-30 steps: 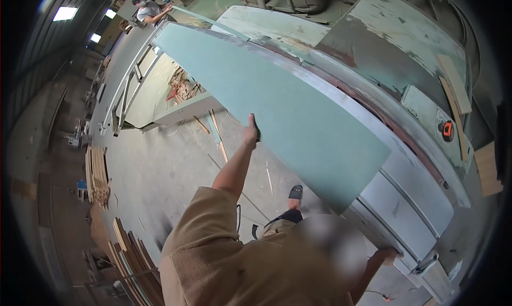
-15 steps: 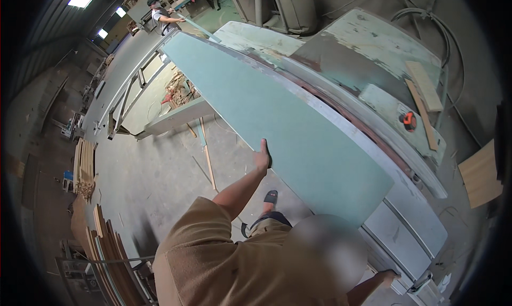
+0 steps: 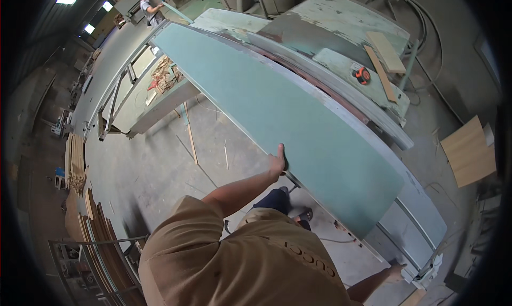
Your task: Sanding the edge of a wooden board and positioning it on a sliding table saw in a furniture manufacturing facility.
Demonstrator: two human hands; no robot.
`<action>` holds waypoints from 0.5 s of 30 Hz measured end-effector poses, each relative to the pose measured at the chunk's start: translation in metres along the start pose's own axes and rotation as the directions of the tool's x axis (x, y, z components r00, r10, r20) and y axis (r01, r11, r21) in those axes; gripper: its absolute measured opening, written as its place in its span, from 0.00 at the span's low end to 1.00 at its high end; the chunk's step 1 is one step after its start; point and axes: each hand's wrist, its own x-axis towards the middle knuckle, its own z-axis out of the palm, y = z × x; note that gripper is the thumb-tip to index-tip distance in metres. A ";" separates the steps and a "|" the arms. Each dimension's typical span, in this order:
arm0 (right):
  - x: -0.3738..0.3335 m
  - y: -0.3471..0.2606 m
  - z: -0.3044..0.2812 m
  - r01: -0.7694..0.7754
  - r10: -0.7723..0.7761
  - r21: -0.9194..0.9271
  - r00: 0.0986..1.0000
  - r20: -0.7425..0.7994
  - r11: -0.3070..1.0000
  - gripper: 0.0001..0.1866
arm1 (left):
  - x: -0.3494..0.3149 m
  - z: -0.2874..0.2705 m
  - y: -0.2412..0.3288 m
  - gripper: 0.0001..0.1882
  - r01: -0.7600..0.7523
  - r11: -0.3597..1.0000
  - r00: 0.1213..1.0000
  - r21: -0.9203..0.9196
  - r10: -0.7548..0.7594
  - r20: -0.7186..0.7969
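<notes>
A long pale green panel point(image 3: 256, 108) lies along a grey machine table point(image 3: 413, 220), running from near my right side to the far left. My left hand point(image 3: 277, 161) grips the panel's near edge, with the thumb on top and the fingers hidden below. Lower right, my right hand point(image 3: 396, 273) is closed over the near edge of the grey table, beside its pale end piece point(image 3: 421, 276); its fingertips are partly hidden.
An orange-and-black tape measure point(image 3: 361, 75) and wood strips point(image 3: 385, 52) lie on the worn board beyond the panel. Far off, another person point(image 3: 148, 7) holds a strip. Offcuts point(image 3: 164, 75) fill a bin at left. Boards point(image 3: 101, 242) lean at lower left; plywood point(image 3: 469, 151) lies at right.
My view has shifted, so the far boards sit further left and higher. My feet have stepped, and both show below me. My left hand stays on the panel's edge.
</notes>
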 end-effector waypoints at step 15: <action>-0.200 -0.143 -0.124 0.389 -0.437 0.577 0.897 -0.062 0.718 0.34 | -0.162 0.040 -0.009 0.43 -0.251 0.816 0.313 0.521 -0.441 0.841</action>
